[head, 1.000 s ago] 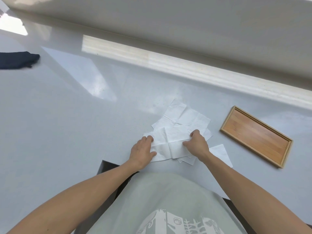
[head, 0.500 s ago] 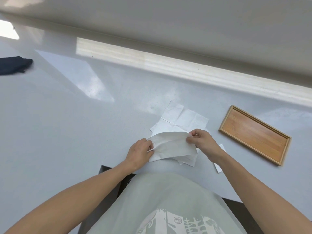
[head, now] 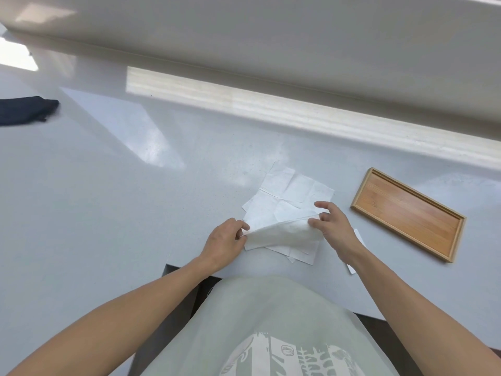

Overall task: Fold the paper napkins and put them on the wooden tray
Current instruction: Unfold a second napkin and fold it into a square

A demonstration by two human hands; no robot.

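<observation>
I pinch the top napkin [head: 282, 234] at both ends, left hand [head: 225, 244] and right hand [head: 334, 226], near the tabletop's front edge. I should align the edges before creasing; the wooden tray [head: 408, 214] waits empty rightward.

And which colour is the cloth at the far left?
Dark navy, almost black cloth, seen in the head view.

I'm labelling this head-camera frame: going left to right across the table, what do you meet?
Dark cloth → left hand → napkin being folded → right hand → wooden tray.
</observation>
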